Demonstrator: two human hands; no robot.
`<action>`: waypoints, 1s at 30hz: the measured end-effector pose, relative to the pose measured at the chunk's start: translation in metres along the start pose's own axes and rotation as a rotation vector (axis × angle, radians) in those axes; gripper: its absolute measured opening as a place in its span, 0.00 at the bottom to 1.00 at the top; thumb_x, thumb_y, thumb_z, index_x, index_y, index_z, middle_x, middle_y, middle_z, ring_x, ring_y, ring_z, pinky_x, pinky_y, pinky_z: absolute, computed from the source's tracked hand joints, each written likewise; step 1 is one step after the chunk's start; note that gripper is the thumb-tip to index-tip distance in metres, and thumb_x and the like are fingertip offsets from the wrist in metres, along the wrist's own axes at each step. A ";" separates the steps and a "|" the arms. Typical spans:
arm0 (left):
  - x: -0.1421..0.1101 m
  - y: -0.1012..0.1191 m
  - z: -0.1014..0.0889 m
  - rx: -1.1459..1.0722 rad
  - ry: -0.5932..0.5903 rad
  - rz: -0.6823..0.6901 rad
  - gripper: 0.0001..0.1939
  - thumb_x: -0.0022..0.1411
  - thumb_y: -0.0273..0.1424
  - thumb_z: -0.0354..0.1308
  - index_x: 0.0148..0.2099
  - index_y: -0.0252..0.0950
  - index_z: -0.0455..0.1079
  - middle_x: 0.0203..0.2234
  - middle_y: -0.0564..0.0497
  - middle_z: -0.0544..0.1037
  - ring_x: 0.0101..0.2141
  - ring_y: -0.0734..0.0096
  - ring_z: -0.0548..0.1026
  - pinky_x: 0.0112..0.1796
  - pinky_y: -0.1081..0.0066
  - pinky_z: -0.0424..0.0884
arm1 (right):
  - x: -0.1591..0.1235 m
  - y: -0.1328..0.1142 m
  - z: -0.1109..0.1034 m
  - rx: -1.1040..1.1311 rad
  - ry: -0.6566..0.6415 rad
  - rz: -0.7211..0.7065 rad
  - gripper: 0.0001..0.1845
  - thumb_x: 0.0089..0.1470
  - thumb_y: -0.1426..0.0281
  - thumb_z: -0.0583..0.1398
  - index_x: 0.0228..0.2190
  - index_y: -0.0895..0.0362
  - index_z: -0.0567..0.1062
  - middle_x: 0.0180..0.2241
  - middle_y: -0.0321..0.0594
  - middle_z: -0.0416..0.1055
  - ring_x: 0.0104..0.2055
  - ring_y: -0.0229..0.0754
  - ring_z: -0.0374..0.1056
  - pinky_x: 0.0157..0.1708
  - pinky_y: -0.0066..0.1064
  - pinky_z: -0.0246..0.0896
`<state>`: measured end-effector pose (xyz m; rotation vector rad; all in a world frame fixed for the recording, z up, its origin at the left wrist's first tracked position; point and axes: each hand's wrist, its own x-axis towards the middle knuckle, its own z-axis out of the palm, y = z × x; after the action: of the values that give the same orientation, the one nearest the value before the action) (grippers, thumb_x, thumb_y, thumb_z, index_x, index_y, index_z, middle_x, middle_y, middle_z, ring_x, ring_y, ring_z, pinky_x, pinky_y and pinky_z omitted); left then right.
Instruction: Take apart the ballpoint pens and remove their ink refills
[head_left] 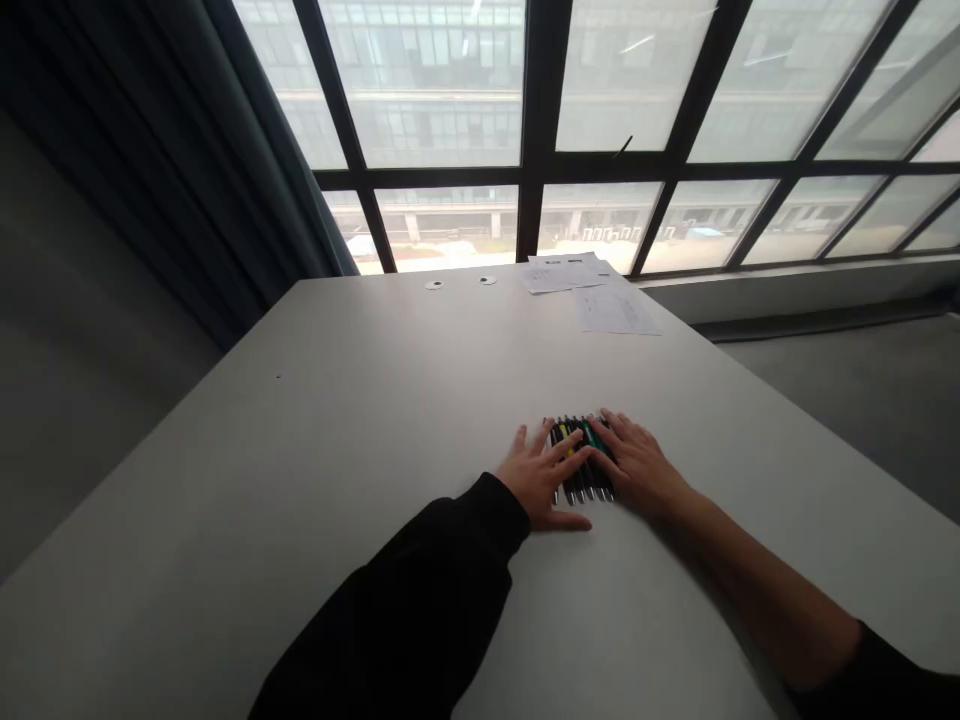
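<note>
Several pens (579, 484) lie side by side in a row on the white table, pointing away from me. Most look dark, one has a yellow part and one is green; silver tips show at the near ends. My left hand (541, 476) rests over the left side of the row, its fingers spread across the pens and its thumb stretched out on the table below them. On the right side, my right hand (634, 462) lies along the row with fingers extended, touching the pens. Both hands partly cover the pens, so some of them are hidden.
The white table (360, 430) stretches to a large window (442, 180). Printed paper sheets (619, 310) lie at its far right. Two round white fittings (434, 286) sit near the far edge. A dark curtain (180, 140) hangs on the left.
</note>
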<state>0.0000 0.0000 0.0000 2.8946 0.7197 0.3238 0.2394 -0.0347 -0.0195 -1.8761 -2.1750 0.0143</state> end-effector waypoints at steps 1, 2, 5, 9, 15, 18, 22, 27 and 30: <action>0.002 -0.001 0.003 -0.005 -0.002 -0.002 0.54 0.55 0.68 0.48 0.73 0.40 0.48 0.71 0.43 0.53 0.69 0.29 0.44 0.59 0.25 0.46 | 0.001 0.000 0.002 -0.014 -0.020 -0.001 0.33 0.68 0.52 0.44 0.67 0.51 0.58 0.70 0.47 0.51 0.71 0.58 0.49 0.66 0.56 0.47; 0.004 -0.002 0.005 -0.009 0.000 -0.004 0.53 0.57 0.67 0.47 0.73 0.38 0.49 0.71 0.43 0.54 0.69 0.30 0.45 0.59 0.25 0.47 | 0.001 0.000 0.004 -0.026 -0.036 -0.003 0.33 0.68 0.53 0.44 0.68 0.52 0.56 0.71 0.47 0.50 0.71 0.57 0.47 0.66 0.55 0.46; 0.003 -0.003 0.009 -0.017 0.005 -0.022 0.48 0.62 0.62 0.47 0.72 0.34 0.51 0.70 0.41 0.56 0.69 0.33 0.47 0.61 0.30 0.48 | 0.002 -0.005 0.008 -0.051 -0.059 0.000 0.33 0.68 0.56 0.43 0.69 0.56 0.54 0.71 0.48 0.49 0.72 0.57 0.45 0.67 0.56 0.43; -0.001 -0.006 0.008 -0.015 0.018 -0.043 0.43 0.64 0.56 0.51 0.70 0.32 0.55 0.69 0.41 0.57 0.69 0.35 0.49 0.63 0.37 0.53 | 0.006 -0.021 0.012 -0.051 -0.054 -0.010 0.34 0.68 0.57 0.43 0.68 0.62 0.55 0.70 0.54 0.51 0.72 0.61 0.44 0.67 0.58 0.44; -0.015 -0.017 0.000 -0.003 0.038 -0.031 0.39 0.64 0.50 0.54 0.67 0.27 0.61 0.68 0.40 0.61 0.68 0.35 0.51 0.64 0.44 0.58 | 0.013 -0.049 0.016 -0.009 -0.041 -0.084 0.35 0.69 0.59 0.42 0.67 0.70 0.55 0.70 0.60 0.48 0.73 0.59 0.41 0.69 0.54 0.44; -0.029 -0.024 -0.004 0.006 0.060 -0.031 0.38 0.64 0.49 0.55 0.66 0.26 0.63 0.67 0.39 0.62 0.68 0.35 0.53 0.64 0.45 0.59 | 0.017 -0.065 0.020 0.019 -0.043 -0.113 0.35 0.69 0.60 0.42 0.67 0.72 0.55 0.70 0.62 0.48 0.73 0.60 0.41 0.69 0.54 0.44; -0.056 -0.034 -0.009 0.023 0.092 -0.049 0.37 0.63 0.48 0.56 0.65 0.26 0.64 0.66 0.38 0.64 0.67 0.35 0.54 0.63 0.44 0.61 | 0.025 -0.095 0.025 0.057 -0.045 -0.136 0.35 0.68 0.61 0.44 0.68 0.70 0.52 0.71 0.60 0.46 0.73 0.60 0.40 0.69 0.55 0.44; -0.100 -0.051 -0.015 0.051 0.126 -0.088 0.37 0.62 0.46 0.57 0.65 0.26 0.63 0.66 0.36 0.64 0.67 0.36 0.54 0.62 0.44 0.62 | 0.037 -0.147 0.030 0.093 -0.082 -0.146 0.35 0.66 0.64 0.46 0.66 0.76 0.54 0.70 0.64 0.45 0.73 0.62 0.40 0.69 0.53 0.43; -0.125 -0.061 -0.020 0.065 0.141 -0.112 0.37 0.61 0.44 0.58 0.66 0.27 0.62 0.66 0.36 0.63 0.68 0.38 0.53 0.63 0.45 0.62 | 0.044 -0.177 0.031 0.120 -0.110 -0.171 0.35 0.66 0.66 0.47 0.66 0.77 0.55 0.70 0.63 0.46 0.73 0.61 0.39 0.70 0.52 0.42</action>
<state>-0.1400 -0.0040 -0.0142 2.8987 0.9272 0.5031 0.0562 -0.0158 -0.0087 -1.6562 -2.3442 0.2146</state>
